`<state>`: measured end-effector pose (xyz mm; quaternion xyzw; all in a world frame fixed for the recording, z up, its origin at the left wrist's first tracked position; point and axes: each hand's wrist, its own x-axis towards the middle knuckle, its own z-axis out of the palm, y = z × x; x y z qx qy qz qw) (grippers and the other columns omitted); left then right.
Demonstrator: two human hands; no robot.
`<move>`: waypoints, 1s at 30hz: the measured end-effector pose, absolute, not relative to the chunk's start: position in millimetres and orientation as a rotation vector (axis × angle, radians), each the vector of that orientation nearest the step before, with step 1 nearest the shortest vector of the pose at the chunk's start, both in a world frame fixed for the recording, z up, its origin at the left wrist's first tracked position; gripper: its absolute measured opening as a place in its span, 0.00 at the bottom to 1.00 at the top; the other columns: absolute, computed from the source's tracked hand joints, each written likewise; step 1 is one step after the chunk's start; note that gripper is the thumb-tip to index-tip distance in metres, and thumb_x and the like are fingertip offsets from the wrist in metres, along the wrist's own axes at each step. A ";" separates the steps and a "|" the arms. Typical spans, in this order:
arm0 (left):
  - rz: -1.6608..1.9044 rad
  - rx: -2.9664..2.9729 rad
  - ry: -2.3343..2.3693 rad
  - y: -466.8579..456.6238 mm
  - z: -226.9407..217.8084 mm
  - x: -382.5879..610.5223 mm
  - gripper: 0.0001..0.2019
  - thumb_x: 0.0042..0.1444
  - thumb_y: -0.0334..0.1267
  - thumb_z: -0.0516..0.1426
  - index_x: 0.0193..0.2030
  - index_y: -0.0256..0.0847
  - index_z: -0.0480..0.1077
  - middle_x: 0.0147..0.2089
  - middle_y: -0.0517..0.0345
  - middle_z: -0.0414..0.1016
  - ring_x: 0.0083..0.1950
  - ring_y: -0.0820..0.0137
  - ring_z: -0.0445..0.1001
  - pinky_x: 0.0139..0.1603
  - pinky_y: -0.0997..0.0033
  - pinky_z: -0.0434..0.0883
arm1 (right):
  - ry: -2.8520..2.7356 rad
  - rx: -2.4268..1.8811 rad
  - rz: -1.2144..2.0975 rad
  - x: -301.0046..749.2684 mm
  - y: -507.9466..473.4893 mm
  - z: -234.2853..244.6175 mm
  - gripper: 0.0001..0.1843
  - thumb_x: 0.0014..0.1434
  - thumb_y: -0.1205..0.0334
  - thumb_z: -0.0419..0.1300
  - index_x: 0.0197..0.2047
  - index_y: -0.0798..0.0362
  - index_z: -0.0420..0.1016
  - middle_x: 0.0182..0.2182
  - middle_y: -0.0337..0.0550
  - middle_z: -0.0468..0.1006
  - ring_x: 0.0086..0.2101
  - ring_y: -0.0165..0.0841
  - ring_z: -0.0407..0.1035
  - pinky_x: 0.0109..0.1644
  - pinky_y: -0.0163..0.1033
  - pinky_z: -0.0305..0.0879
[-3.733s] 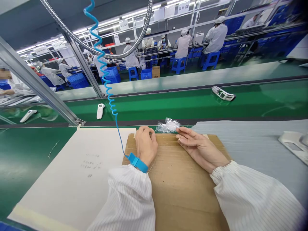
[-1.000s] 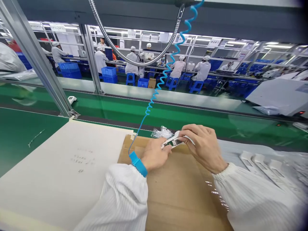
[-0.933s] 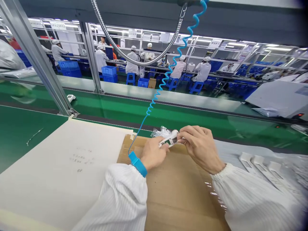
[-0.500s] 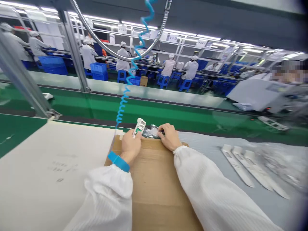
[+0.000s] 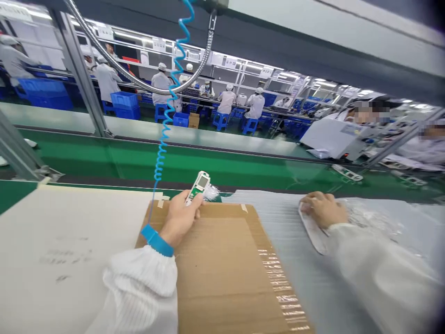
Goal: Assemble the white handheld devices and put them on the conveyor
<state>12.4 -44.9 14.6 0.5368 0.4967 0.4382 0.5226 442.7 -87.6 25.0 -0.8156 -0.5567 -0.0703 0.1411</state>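
My left hand [image 5: 182, 213], with a blue wrist strap [image 5: 158, 240], is closed around a white handheld device [image 5: 200, 185]. A small grey screen and a green circuit board show in its open face. Behind it lies a crumpled clear plastic bag [image 5: 211, 192], partly hidden. Off to the right, my right hand [image 5: 325, 209] has its fingers curled over the upper end of a long white plastic shell [image 5: 314, 234] on the grey foam sheet. The hand is slightly blurred, and it and the sleeve hide the neighbouring shells.
A cardboard sheet [image 5: 222, 260] lies before me, beside a white board [image 5: 79, 232]. Clear plastic bags [image 5: 375, 220] rest at the right. A coiled blue cord [image 5: 168, 116] hangs ahead. Beyond runs a green conveyor belt [image 5: 225, 164] with white parts; people work behind it.
My right hand has left the clear bag and moved right to the white shells. My left hand still holds the device, now with its screen more visible. The view has turned right.
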 end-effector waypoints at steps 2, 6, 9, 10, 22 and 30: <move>1.056 1.293 1.108 -45.2 14.0 12.6 0.15 0.57 0.50 0.57 0.35 0.38 0.71 0.22 0.63 0.69 0.21 0.76 0.64 0.22 0.76 0.60 | -1.581 -2.319 -0.086 434.5 -80.9 37.5 0.05 0.51 0.55 0.60 0.26 0.43 0.74 0.33 0.51 0.78 0.37 0.54 0.70 0.43 0.65 0.64; 1.021 1.338 1.063 -46.3 10.8 13.3 0.22 0.60 0.58 0.54 0.37 0.39 0.72 0.20 0.63 0.66 0.23 0.75 0.64 0.25 0.76 0.60 | -1.487 -1.994 0.356 373.3 -68.5 57.7 0.13 0.58 0.43 0.55 0.35 0.42 0.73 0.29 0.46 0.77 0.27 0.44 0.69 0.36 0.54 0.68; 1.009 1.355 1.116 -46.4 8.2 13.1 0.26 0.58 0.64 0.54 0.40 0.40 0.72 0.24 0.62 0.69 0.24 0.74 0.65 0.26 0.75 0.61 | -1.368 -1.619 0.629 294.6 -62.6 52.5 0.23 0.52 0.37 0.63 0.45 0.43 0.73 0.31 0.42 0.75 0.28 0.37 0.68 0.33 0.46 0.70; 1.014 1.362 1.147 -45.9 8.0 12.4 0.26 0.56 0.64 0.56 0.42 0.40 0.72 0.27 0.60 0.71 0.25 0.74 0.66 0.27 0.75 0.62 | -1.337 -1.534 0.730 267.2 -60.7 46.9 0.25 0.52 0.38 0.65 0.46 0.45 0.73 0.32 0.41 0.75 0.28 0.35 0.68 0.34 0.44 0.70; 1.127 1.413 1.364 -35.5 7.2 0.3 0.20 0.62 0.55 0.54 0.46 0.40 0.73 0.37 0.54 0.77 0.37 0.67 0.73 0.40 0.68 0.68 | -1.046 -0.980 1.332 188.3 -60.6 -3.8 0.22 0.55 0.48 0.70 0.51 0.46 0.77 0.49 0.41 0.78 0.48 0.35 0.71 0.58 0.41 0.67; 1.039 1.759 1.061 -50.4 7.5 12.1 0.16 0.61 0.41 0.59 0.56 0.47 0.72 0.58 0.59 0.75 0.57 0.66 0.73 0.58 0.67 0.68 | -1.104 -0.985 1.212 198.5 -54.7 -14.1 0.25 0.54 0.46 0.69 0.53 0.45 0.77 0.54 0.44 0.79 0.56 0.44 0.70 0.65 0.53 0.61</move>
